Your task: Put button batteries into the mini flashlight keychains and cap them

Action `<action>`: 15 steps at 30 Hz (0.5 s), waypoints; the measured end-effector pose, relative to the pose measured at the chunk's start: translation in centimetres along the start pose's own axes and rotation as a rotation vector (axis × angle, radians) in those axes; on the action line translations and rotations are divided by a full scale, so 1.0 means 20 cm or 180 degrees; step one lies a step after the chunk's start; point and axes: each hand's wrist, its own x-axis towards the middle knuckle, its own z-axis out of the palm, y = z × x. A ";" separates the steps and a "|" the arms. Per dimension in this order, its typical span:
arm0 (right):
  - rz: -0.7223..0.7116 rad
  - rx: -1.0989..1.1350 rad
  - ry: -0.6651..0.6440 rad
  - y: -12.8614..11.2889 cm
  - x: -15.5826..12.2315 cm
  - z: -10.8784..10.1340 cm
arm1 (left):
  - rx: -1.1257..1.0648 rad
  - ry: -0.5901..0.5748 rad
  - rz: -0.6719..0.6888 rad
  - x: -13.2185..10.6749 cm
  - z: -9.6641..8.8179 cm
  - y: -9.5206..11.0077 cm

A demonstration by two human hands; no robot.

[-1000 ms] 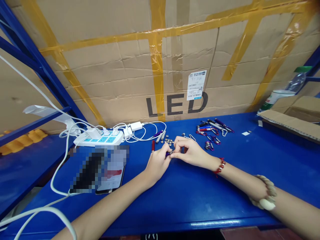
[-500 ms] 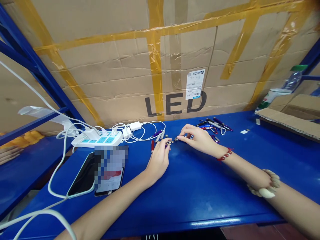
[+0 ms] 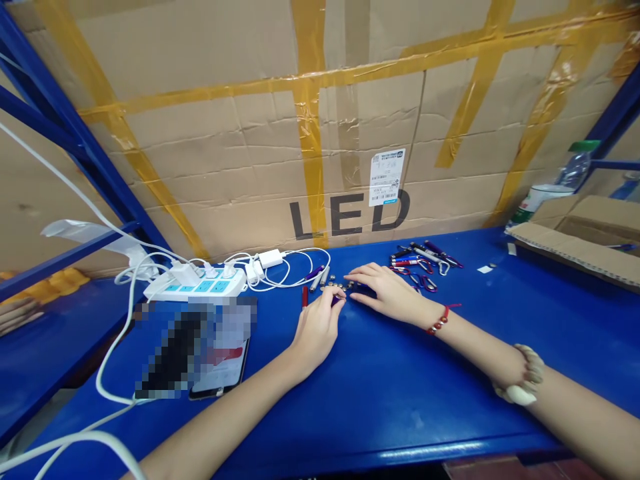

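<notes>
My left hand (image 3: 320, 325) rests on the blue bench (image 3: 400, 380), its fingers pinched round a small purple flashlight body (image 3: 335, 301). My right hand (image 3: 385, 291) lies just beyond it, fingers stretched out flat. Its fingertips reach a cluster of small silver button cells (image 3: 338, 285). A red flashlight tube (image 3: 305, 297) and some silver and purple tubes (image 3: 319, 276) lie left of the cells. Behind my right hand sits a pile of coloured keychain flashlights with carabiners (image 3: 425, 257).
A white power strip (image 3: 197, 285) with plugged chargers and looping white cables (image 3: 295, 263) sits at the left, with phones (image 3: 220, 367) in front of it. A large taped "LED" carton (image 3: 350, 147) closes the back. An open cardboard box (image 3: 580, 237) and a bottle (image 3: 553, 190) stand at right.
My hands were together, working the purple piece. The right hand then let go and reached out to the button cells, where its fingers now lie flat. The left hand kept its grip.
</notes>
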 end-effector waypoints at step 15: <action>-0.0130 -0.0138 -0.0139 -0.01 0.00 0.04 | 0.0141 -0.0133 0.0074 -0.01 -0.02 0.02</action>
